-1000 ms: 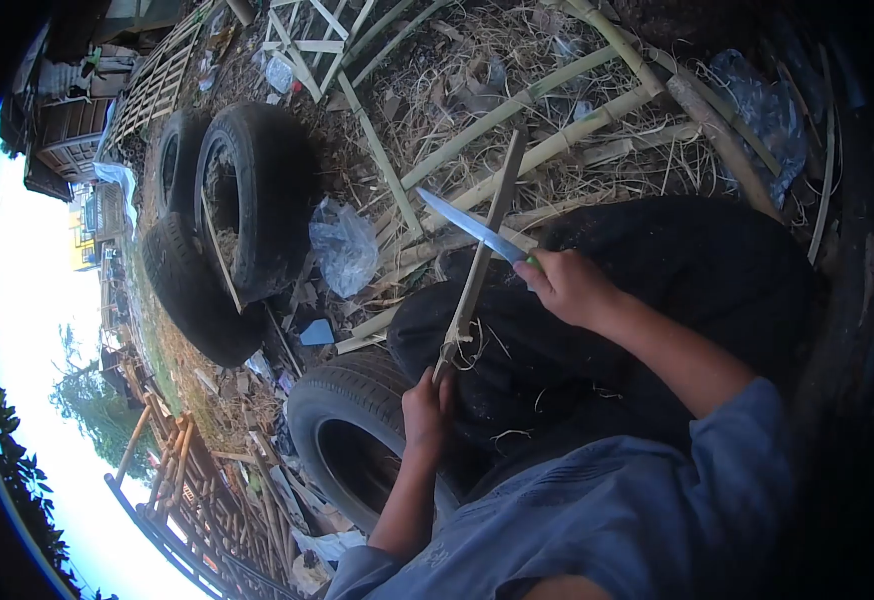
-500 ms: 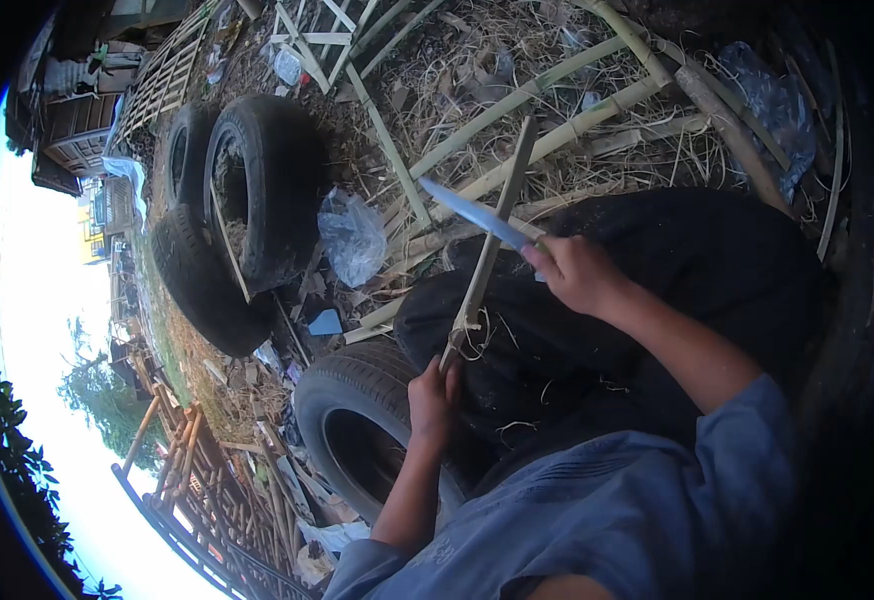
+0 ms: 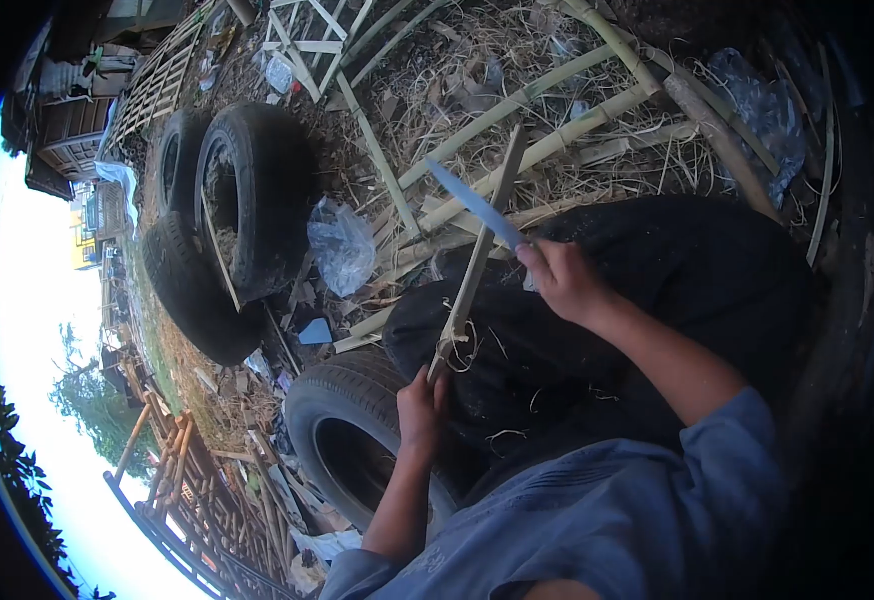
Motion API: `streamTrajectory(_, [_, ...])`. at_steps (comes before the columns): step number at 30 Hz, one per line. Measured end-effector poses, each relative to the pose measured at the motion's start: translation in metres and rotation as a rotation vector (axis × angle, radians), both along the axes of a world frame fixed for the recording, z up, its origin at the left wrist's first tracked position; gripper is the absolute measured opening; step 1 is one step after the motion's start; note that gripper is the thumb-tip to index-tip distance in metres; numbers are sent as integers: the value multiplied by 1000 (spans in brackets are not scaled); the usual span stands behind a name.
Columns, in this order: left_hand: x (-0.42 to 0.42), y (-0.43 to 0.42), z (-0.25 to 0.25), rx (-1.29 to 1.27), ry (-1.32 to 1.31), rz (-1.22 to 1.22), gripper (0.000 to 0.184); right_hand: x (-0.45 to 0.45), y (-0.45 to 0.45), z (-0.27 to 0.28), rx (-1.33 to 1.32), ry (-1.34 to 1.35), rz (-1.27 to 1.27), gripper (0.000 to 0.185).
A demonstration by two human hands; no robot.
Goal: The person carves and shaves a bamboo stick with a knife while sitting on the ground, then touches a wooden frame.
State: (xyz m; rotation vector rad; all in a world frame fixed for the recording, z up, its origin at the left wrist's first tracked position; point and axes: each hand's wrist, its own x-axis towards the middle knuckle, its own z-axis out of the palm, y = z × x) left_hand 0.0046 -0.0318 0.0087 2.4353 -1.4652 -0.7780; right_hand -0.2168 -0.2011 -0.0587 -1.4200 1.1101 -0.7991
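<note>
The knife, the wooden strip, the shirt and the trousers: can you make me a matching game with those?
1. knife
2. wooden strip
3. shirt
4. trousers

A. black, over the knees
B. held in the left hand
C. blue, with short sleeves
D. held in the right hand

Pairs: 1-D, 2-B, 3-C, 4-A

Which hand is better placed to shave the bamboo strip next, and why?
Probably the right hand: it grips the knife, which crosses the bamboo strip in this view. The left hand holds the strip's lower end.
</note>
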Motion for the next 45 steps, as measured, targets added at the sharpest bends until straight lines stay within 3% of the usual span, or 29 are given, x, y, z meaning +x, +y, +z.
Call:
streamTrajectory(4, [-7,-6,7,16,23,1,25,11,25,-12,-94,153,137,42])
streamTrajectory(5, [-5,-3,6,8,37,5,25,18,36,-17,-72,85,123,43])
streamTrajectory(8, [-5,-6,6,19,37,7,25,2,17,1,-64,174,198,42])
streamTrajectory(10, [-3,-4,6,54,23,3,25,-7,-10,9,127,82,86,43])
streamTrajectory(14, [-2,-3,2,3,19,-17,24,20,38,-9,-47,80,147,45])
streamTrajectory(15, [-2,-4,2,8,15,-23,24,16,40,7,-166,242,383,45])
streamTrajectory(16, [-2,-5,2,3,14,-21,24,14,35,9,-171,241,385,45])
streamTrajectory(19, [-1,-3,5,58,14,-9,23,5,6,1,57,46,85,44])
streamTrajectory(22, [-4,-4,4,49,7,-8,24,6,9,6,-18,199,167,42])
streamTrajectory(24, [-3,-3,3,7,18,-19,23,24,35,-6,-92,64,102,42])
streamTrajectory(26, [-7,-8,6,0,21,-16,23,12,23,-4,-88,179,176,41])
streamTrajectory(28, [-6,-6,7,17,19,-13,24,5,6,2,25,33,42,41])
streamTrajectory(30, [-3,-4,2,37,-28,-24,24,8,10,-3,35,74,39,40])
streamTrajectory(34, [-6,-6,6,10,-8,-24,24,10,19,2,-163,237,207,40])
streamTrajectory(37, [-5,-7,4,46,-35,-15,24,3,0,5,109,10,48,38])
streamTrajectory(42, [-7,-6,7,41,-13,-9,25,11,24,-1,-112,208,188,41])
streamTrajectory(45, [-5,-7,4,44,-68,-44,25,6,2,1,37,-18,8,41])
